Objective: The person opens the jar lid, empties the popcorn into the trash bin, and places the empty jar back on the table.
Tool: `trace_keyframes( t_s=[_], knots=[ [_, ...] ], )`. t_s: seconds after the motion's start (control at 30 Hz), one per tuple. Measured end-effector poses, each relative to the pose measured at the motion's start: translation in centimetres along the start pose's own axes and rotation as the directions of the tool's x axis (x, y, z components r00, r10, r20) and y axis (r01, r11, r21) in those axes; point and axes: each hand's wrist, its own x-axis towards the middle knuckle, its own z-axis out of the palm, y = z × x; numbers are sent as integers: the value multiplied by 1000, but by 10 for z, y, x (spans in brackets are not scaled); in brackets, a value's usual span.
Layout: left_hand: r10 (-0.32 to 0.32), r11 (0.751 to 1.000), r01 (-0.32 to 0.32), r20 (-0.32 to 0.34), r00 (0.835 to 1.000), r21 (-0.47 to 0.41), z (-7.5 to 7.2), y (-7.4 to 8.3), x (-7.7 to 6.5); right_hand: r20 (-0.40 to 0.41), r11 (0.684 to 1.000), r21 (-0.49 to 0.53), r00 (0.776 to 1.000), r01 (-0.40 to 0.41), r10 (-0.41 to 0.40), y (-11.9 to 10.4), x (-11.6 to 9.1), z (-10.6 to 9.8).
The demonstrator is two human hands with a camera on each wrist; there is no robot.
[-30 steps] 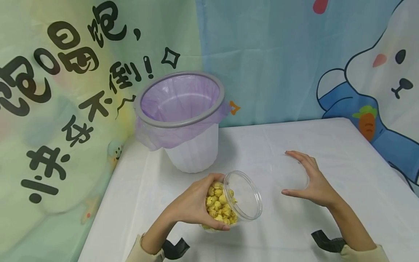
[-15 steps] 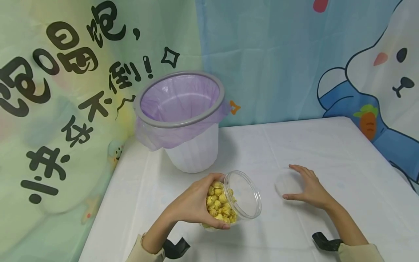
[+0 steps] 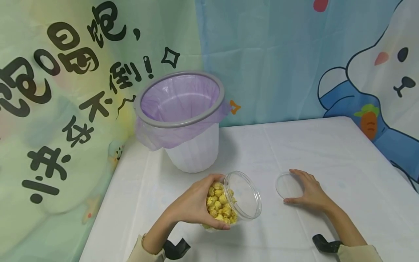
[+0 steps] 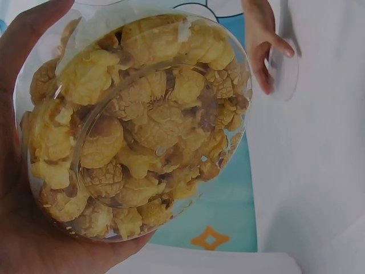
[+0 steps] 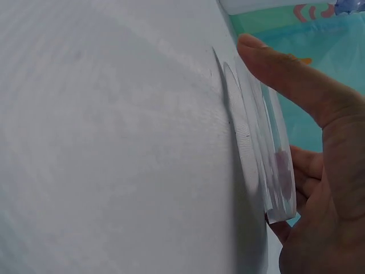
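Note:
My left hand (image 3: 193, 203) grips a clear plastic jar (image 3: 243, 194), thumb on the near side and fingers round the far side. Yellow popcorn (image 3: 218, 205) fills the lower part of the jar, which tilts with its open mouth to the right. In the left wrist view the jar's base (image 4: 159, 125) shows popcorn pressed against it. To the right, my right hand (image 3: 311, 191) holds a round clear lid (image 3: 283, 186) by its edge, low over the white table. The right wrist view has the lid (image 5: 282, 177) between thumb and fingers, close to the cloth.
A white bin with a grey rim (image 3: 178, 124) and a purple liner (image 3: 180, 98) stands behind the jar. White cloth covers the table (image 3: 262, 145). Printed curtains (image 3: 271, 62) hang along the back and left side.
My right hand has come down and slightly toward me with the lid, to just over the tabletop. My left hand and the jar have hardly moved.

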Motion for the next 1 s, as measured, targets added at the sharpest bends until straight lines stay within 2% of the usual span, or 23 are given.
trace_keyframes(
  t_s=[0.33,0.67,1.0],
  knots=[
    [-9,1000,9,2,1000,-6,1,0,0,12,998,-57,1000,3,-2,2,-1,2],
    [-14,1000,15,13,1000,-16,3,-2,0,15,994,-96,999,53,-52,2,-2,1],
    [-11,1000,11,11,1000,-6,2,-1,0,44,995,-96,999,2,2,0,-2,2]
  ],
)
